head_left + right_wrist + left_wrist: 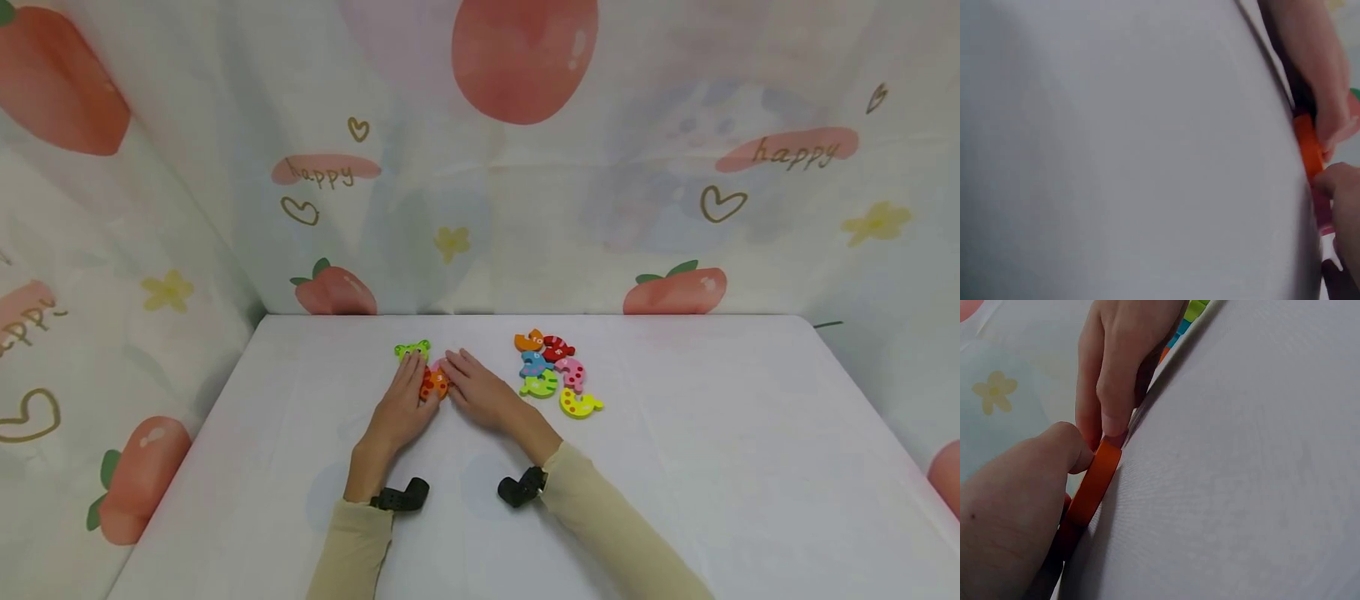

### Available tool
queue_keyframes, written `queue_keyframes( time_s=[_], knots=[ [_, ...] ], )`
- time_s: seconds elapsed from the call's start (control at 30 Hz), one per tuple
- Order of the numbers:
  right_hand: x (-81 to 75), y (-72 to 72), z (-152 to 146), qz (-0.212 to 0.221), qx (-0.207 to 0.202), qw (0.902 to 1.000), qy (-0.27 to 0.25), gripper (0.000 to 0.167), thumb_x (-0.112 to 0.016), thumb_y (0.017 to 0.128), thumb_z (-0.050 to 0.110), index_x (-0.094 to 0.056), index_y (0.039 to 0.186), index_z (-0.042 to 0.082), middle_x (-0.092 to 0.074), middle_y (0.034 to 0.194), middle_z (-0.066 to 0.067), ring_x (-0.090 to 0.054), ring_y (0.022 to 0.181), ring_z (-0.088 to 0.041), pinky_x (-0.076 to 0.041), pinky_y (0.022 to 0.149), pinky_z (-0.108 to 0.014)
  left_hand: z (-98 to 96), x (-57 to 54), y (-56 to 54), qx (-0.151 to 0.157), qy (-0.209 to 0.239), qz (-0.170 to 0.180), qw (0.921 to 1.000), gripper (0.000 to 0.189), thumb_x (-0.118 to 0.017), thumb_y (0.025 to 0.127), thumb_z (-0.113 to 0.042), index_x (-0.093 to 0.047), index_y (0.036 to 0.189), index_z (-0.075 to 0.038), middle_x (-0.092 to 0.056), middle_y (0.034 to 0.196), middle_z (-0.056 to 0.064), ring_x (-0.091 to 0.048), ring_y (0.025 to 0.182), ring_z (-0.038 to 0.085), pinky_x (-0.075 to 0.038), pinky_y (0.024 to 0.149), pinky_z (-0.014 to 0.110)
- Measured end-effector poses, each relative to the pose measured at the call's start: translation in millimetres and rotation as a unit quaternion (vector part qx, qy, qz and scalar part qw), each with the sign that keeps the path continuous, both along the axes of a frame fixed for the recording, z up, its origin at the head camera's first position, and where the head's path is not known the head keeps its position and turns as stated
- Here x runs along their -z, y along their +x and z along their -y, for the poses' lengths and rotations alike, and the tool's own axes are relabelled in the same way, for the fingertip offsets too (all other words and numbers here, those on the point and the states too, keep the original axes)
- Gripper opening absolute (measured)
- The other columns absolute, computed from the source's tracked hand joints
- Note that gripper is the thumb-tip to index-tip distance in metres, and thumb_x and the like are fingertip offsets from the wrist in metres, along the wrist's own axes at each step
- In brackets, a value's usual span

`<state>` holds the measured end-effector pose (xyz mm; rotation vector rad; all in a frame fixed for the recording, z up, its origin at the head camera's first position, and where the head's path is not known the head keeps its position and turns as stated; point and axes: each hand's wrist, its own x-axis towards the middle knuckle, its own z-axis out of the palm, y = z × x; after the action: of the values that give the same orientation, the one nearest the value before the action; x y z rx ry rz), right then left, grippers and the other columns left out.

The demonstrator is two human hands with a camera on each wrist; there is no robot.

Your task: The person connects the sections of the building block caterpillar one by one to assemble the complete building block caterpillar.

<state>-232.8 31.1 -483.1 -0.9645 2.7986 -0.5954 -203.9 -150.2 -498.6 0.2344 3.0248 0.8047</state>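
Between the two hands, an orange toy block with red spots lies flat on the table. My left hand reaches over its left side with fingers straight; the left thumb touches the block's near edge. Under the left fingertips, a green animal-shaped block is partly covered. On the other side, my right hand rests straight fingers on a pink block, mostly hidden. In the right wrist view, the right thumb meets the orange block beside the pink one.
Right of the hands lies a cluster of animal-shaped blocks: orange, red, blue, pink, green and yellow. The white table meets a printed cloth backdrop behind.
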Motion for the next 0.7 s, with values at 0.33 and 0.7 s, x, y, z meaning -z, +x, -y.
queue_keyframes(
  time_s=[0.33,0.7],
  knots=[
    [4.7,57.8,-55,0.013,0.121,0.9819,-0.145,0.059,-0.059,0.096,0.022,-0.037,0.15,0.015,-0.037,0.157,-0.003,-0.027,0.149,-0.025,-0.034,0.115,-0.05,-5.4,-1.3,1.8,0.003,-0.043,-0.004,0.9991,0.048,-0.04,0.099,-0.033,-0.04,0.148,-0.031,-0.013,0.164,0.014,-0.008,0.153,0.032,-0.02,0.122,0.052],
    [18.2,57.2,-85,-0.071,0.218,0.9464,-0.227,0.047,-0.063,0.09,0.007,-0.053,0.135,-0.001,-0.049,0.141,-0.016,-0.046,0.134,-0.032,-0.043,0.108,-0.047,-8.8,-5.6,3.8,0.005,-0.052,-0.022,0.9984,0.046,-0.043,0.099,-0.029,-0.047,0.144,-0.025,-0.018,0.162,0.016,-0.012,0.153,0.031,-0.015,0.124,0.046]
  ],
)
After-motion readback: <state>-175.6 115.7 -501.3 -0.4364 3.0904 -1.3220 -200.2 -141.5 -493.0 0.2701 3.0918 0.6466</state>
